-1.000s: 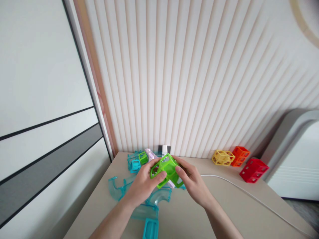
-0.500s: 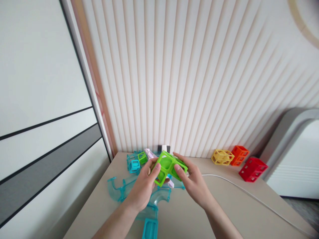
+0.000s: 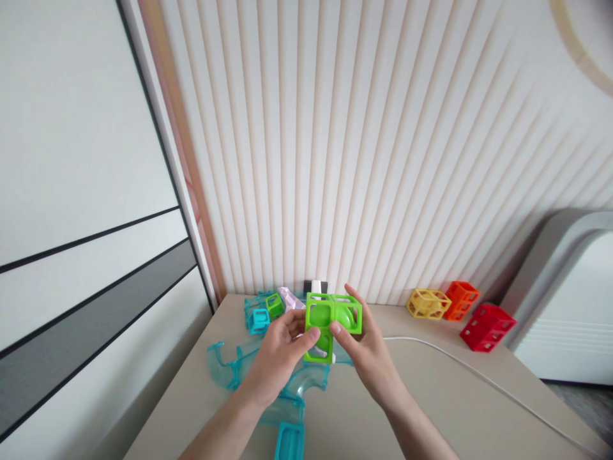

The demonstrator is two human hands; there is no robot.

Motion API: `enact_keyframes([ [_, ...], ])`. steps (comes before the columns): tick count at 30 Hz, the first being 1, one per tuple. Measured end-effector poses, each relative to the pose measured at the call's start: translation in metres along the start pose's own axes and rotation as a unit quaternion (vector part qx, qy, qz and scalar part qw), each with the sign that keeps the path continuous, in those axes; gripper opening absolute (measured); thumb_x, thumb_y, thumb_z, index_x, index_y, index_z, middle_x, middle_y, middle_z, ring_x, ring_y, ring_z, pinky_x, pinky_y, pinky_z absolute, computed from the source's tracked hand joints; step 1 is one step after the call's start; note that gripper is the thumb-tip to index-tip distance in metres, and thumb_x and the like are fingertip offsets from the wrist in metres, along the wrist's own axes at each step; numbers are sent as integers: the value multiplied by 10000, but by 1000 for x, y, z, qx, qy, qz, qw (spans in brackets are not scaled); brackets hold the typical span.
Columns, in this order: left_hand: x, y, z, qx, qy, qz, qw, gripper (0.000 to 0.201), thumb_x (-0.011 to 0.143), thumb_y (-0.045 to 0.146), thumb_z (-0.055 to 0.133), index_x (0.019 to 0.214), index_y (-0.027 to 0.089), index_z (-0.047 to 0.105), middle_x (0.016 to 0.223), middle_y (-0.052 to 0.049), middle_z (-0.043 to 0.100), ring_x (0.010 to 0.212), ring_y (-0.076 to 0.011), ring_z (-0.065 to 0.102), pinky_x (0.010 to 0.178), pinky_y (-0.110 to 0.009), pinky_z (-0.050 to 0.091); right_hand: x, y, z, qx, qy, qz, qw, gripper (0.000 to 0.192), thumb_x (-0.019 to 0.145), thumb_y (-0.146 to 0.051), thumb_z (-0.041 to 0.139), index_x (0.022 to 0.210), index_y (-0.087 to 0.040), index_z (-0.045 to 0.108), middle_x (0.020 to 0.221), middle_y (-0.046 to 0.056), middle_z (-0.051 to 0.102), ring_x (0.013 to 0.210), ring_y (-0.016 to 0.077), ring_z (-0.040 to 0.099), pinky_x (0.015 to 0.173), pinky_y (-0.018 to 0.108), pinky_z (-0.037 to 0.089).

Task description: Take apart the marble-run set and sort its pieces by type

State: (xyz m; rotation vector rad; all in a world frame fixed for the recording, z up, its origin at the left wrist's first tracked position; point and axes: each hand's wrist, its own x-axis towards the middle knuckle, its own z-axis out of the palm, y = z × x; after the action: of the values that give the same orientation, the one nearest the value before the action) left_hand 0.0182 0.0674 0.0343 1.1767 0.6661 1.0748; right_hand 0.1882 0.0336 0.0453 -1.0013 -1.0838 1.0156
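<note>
- Left hand (image 3: 280,354) and right hand (image 3: 366,348) both pinch the green block piece (image 3: 330,322), held above the table (image 3: 431,409), over the clear blue track pieces (image 3: 239,367).
- Step, as judged: turning and inspecting the piece.
- Next move calls for a steady two-handed grip.

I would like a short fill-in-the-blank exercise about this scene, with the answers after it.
1. Both hands, left hand and right hand, hold a ____ plastic piece.
2. By the wall, the yellow cube stands next to an ____ one.
3. A white ____ runs across the table.
4. The curved track pieces under the hands are clear ____.

Answers: green; orange; cable; blue
</note>
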Motion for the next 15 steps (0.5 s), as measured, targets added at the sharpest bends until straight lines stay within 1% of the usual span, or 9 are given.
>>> enact_keyframes([
  [2,0,-3,4,-1,1,6,1000,377,849,420,795,1116,179,683,1159,-106,750,1091,-269,695,932,-356,547,-1,-2,1,11,1,13,1000,884,787,-473,838,1513,-255,384,1245,86,724,1017,250,741,869,372,610],
  [6,-2,-3,6,31,-24,23,999,390,875,443,759,1162,189,686,1231,-113,730,1164,-293,673,956,-366,552,-1,-6,1,4,21,7,1000,870,753,-459,865,1476,-234,437,1110,74,768,951,255,757,810,363,629],
  [8,0,0,-2,77,-39,43,995,447,898,473,721,1248,201,664,1287,-122,706,1204,-300,654,978,-376,550,-1,-8,1,0,38,-6,999,876,738,-459,874,1470,-233,449,1084,73,773,927,258,760,789,367,636],
  [10,7,1,-19,157,-21,78,984,475,941,493,648,1323,213,629,1324,-129,685,1217,-293,647,988,-381,547,-2,-11,1,-7,59,-17,998,903,723,-470,880,1478,-231,446,1072,75,773,913,266,761,764,373,642],
  [11,13,0,-32,213,10,98,972,456,968,494,596,1331,218,624,1314,-130,689,1201,-287,656,983,-384,549,-2,-12,1,-13,70,-21,997,916,717,-478,881,1482,-228,444,1062,74,771,905,269,760,751,374,645],
  [12,20,-3,-46,291,51,115,948,418,989,479,552,1307,221,635,1295,-126,697,1182,-282,665,988,-390,544,-2,-13,1,-20,79,-25,996,925,714,-485,881,1486,-226,441,1050,72,770,897,269,759,741,373,647],
  [13,28,-8,-60,392,93,138,905,378,997,461,522,1257,221,657,1261,-121,711,1160,-280,672,1000,-400,533,-2,-13,0,-26,87,-30,995,930,714,-491,880,1488,-224,438,1039,69,768,887,267,758,732,369,648],
  [14,36,-14,-75,497,124,156,845,360,999,452,489,1218,228,666,1226,-110,725,1162,-282,667,1026,-421,516,-2,-14,0,-32,93,-34,995,928,717,-495,876,1488,-223,437,1031,66,764,875,263,757,724,364,648],
  [15,43,-21,-89,531,140,154,822,340,981,417,497,1189,212,672,1218,-127,725,1199,-309,641,1076,-473,471,-2,-14,0,-35,97,-38,994,921,723,-499,871,1487,-225,435,1032,64,760,863,258,755,715,358,648],
])
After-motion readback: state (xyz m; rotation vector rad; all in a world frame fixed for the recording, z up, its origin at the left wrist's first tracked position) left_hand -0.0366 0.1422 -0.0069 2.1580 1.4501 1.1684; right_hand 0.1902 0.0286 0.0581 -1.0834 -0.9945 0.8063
